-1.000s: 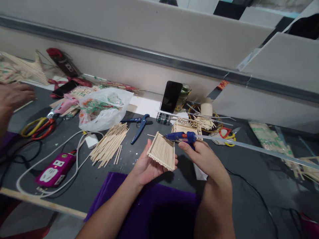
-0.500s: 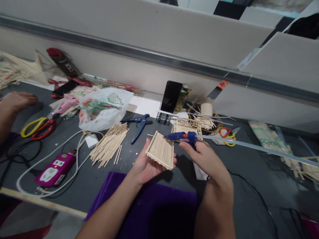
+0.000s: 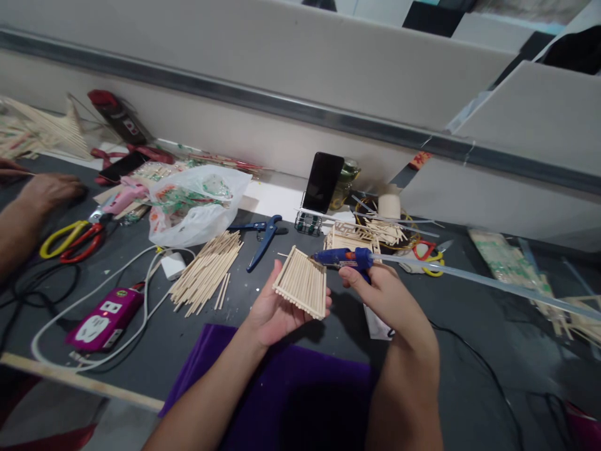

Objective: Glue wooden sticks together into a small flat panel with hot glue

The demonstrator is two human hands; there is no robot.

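Note:
My left hand (image 3: 277,313) is closed round a small panel of wooden sticks (image 3: 303,285), holding it tilted from below. The panel is trapezoid in shape, with sticks along its edges. In my right hand (image 3: 382,291) is a blue glue gun (image 3: 347,257), with a long clear glue stick (image 3: 451,270) running out of its back. Its nozzle points left and meets or nearly meets the panel's upper right edge. Behind the gun, partly hidden by it, sits a built piece of wooden sticks (image 3: 352,238).
Left of my hands lie a pile of sticks (image 3: 206,272), blue cutters (image 3: 265,241), a white plastic bag (image 3: 197,207) and a purple power strip (image 3: 106,318) with cables. A phone (image 3: 323,181) stands behind. A co-worker's hand (image 3: 49,194) rests at far left. Scissors (image 3: 432,258) lie right.
The co-worker's hand at the left has moved further into view, to the right. My hands, the stick panel and the glue gun have barely shifted.

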